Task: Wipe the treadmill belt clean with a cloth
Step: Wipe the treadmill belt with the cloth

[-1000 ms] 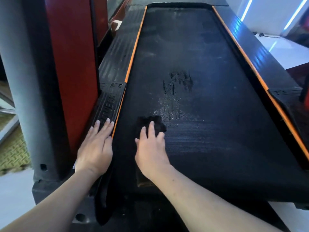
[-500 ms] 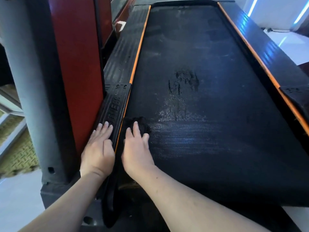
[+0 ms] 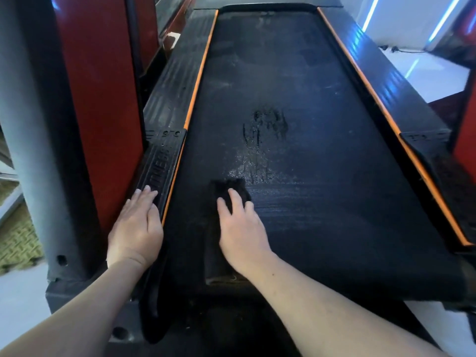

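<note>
Cloth [image 3: 226,187] lies under your flat right hand [image 3: 242,228], pressed onto the treadmill belt [image 3: 309,86]; your left hand [image 3: 136,228], fingers straight too, braces you on the side rail [image 3: 164,161].

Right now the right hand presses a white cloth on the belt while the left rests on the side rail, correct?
Not white: the head view shows a black cloth under the right hand on the belt; the left hand rests on the side rail.

Left hand [image 3: 136,226] and right hand [image 3: 242,234] flat, palms down.
</note>
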### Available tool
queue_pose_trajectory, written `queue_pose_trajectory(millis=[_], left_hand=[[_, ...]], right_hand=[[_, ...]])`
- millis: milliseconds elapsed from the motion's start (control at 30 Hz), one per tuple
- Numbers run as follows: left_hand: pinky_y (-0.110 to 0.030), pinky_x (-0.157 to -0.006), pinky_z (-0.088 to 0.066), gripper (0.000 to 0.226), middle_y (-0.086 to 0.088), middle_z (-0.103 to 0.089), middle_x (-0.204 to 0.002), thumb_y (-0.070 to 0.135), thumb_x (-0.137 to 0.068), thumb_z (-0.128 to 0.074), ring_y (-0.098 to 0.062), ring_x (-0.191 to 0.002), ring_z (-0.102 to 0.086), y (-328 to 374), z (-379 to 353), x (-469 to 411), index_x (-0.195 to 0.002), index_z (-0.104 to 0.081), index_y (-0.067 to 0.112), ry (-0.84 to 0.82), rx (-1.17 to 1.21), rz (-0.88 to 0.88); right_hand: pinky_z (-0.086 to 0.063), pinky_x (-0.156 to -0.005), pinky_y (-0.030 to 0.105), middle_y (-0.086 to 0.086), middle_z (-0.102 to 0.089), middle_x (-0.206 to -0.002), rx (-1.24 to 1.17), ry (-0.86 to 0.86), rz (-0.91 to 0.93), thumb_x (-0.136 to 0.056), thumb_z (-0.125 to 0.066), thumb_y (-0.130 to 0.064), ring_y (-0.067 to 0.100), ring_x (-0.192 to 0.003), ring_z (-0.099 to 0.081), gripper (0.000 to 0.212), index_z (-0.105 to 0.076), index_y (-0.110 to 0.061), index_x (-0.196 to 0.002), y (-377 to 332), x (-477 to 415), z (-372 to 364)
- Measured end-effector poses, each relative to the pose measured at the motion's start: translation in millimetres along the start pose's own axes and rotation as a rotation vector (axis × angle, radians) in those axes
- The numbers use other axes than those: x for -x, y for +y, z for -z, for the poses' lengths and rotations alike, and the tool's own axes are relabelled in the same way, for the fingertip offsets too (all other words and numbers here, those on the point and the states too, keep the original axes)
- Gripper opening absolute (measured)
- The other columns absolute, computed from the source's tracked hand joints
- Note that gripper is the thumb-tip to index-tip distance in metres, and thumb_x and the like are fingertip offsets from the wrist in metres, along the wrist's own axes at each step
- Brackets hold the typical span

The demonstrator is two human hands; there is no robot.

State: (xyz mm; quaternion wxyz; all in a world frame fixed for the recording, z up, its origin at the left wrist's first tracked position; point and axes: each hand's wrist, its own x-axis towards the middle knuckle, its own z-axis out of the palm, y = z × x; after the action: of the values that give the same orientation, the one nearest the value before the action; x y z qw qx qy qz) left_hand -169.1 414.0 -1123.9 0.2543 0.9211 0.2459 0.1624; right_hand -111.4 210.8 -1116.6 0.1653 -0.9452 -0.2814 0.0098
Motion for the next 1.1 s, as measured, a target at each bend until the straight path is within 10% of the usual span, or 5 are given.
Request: queue_pose_trajectory(millis=[600,1100], left_hand=[[-0.028,-0.121,-0.011,0.05,0.01,-0.033,-0.157,0.027,-0.099,-0.031,-0.004,-0.147,-0.02,1.1,-0.7,-1.4,-0.146,-0.047,0.019,-0.03,-0.052,-0.004],[-0.025,-0.121,-0.008,0.046,0.009,-0.032,-0.158,0.02,-0.102,-0.036,-0.004,-0.148,-0.019,3.0,0.6,-1.5,-0.147,-0.045,0.017,-0.035,-0.087,0.0]], right_hand=[[-0.051,-0.089,0.051,0.009,-0.037,-0.155,0.344,-0.026,-0.417,-0.081,-0.061,-0.001,0.043,-0.103,-0.05,0.066,-0.05,-0.018,-0.144,259.2,86.1,96.1],[-0.043,-0.099,0.049,0.001,-0.037,-0.154,0.09,0.135,-0.561,-0.104,-0.041,-0.021,0.041,-0.123,-0.047,0.04,-0.054,-0.02,-0.142,282.8,103.3,111.1]])
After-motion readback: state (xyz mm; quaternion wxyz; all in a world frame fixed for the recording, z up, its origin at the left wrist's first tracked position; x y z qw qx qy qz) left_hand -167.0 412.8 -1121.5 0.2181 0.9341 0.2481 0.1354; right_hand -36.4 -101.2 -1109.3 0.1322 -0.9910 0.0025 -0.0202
